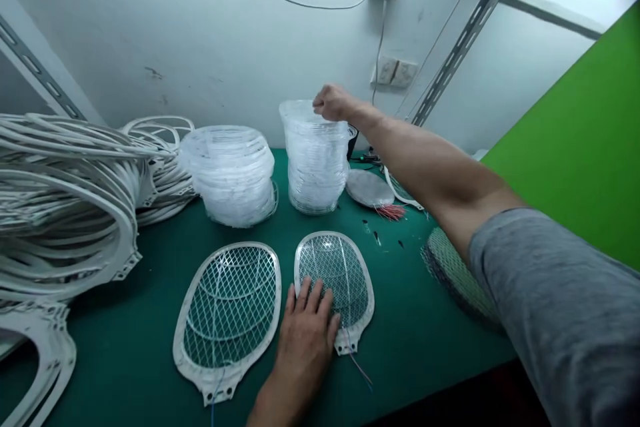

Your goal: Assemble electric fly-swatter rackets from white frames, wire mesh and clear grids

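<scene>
My left hand (306,333) lies with fingers spread on the lower left part of the right racket head (350,273), which has a white frame, mesh and thin wires at its neck. Beside it lies a second meshed racket head (230,307). My right arm reaches far forward, and my right hand (333,103) is closed at the top edge of the taller stack of clear plastic pieces (317,167). What its fingers grip is too small to make out. A shorter, wider stack of clear pieces (233,173) stands to the left.
White frames (100,213) are heaped at the left. Behind my right arm are a round grey mesh pile (370,188) and red wires (391,212). More mesh sheets (457,273) lie under my right arm. A green panel (575,140) rises at the right.
</scene>
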Demonstrator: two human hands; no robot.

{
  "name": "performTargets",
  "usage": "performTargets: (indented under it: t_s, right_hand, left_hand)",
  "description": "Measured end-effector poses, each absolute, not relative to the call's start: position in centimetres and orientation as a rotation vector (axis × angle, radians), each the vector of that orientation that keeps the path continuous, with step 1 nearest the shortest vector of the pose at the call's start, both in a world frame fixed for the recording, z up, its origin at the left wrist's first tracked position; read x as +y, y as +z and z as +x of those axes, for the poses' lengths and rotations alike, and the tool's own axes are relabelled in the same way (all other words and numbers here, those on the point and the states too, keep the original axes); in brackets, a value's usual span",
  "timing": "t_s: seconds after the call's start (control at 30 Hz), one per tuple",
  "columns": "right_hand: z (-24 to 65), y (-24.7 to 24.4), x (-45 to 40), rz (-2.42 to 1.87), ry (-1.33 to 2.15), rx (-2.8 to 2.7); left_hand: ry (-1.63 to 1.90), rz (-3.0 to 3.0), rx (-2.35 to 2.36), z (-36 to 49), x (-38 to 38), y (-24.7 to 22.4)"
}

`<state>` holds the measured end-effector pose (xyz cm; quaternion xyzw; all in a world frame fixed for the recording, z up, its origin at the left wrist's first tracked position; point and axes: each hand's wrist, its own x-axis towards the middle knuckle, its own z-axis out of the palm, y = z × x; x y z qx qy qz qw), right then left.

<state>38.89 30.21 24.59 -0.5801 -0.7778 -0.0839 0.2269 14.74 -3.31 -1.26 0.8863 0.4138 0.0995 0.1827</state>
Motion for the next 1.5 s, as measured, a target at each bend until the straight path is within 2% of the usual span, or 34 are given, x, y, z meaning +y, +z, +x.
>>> performTargets:
  t_s: [0.13,0.23,0.37,0.53,0.67,0.77,0.9,1.27,1.37,1.5]
  right_hand:
    - [38.1,25.8,25.3,-1.555,-0.38,-2.063]
    - [37.2,24.0,18.4,-1.328,-0.466,-1.974]
    - [36.9,15.6,8.5,-1.161,-0.315,-2.031]
    - [38.7,2.9,1.4,-1.444,-0.132,-1.874]
    - [40.8,-2.2,-2.3,-1.606,0.003,-1.811]
    - [41.3,-3.8,-4.1,-1.648,0.097,-1.809]
    - [41.1,-4.5,-4.6,-1.642,0.138,-1.859]
    - [40.5,-5.1,-4.1,-1.781,0.071,-2.013]
    - [40.0,-5.1,-4.2,-1.825,0.05,-2.006]
    - [39.6,-5.1,-4.3,-1.815,0.036,-2.017]
  left_hand:
    - [0.313,2.546,1.17,14.6,-3.9,-1.1]
    - [0.356,2.552,1.171,14.5,-4.2,-1.0]
    - [0.37,2.54,1.18,14.7,-4.5,-0.8]
    - [0.48,2.518,1.264,14.3,-4.7,0.4]
    - [0.658,2.522,1.569,11.1,-5.4,0.9]
    - [0.53,2.477,1.777,8.1,-6.3,0.2]
    - [0.399,2.484,1.805,6.0,-8.1,-1.0]
    - [0.575,2.528,1.651,2.1,-17.8,-3.2]
    - [0.776,2.376,1.632,1.7,-18.2,-1.2]
    - [1.275,1.811,1.793,1.1,-17.0,5.0]
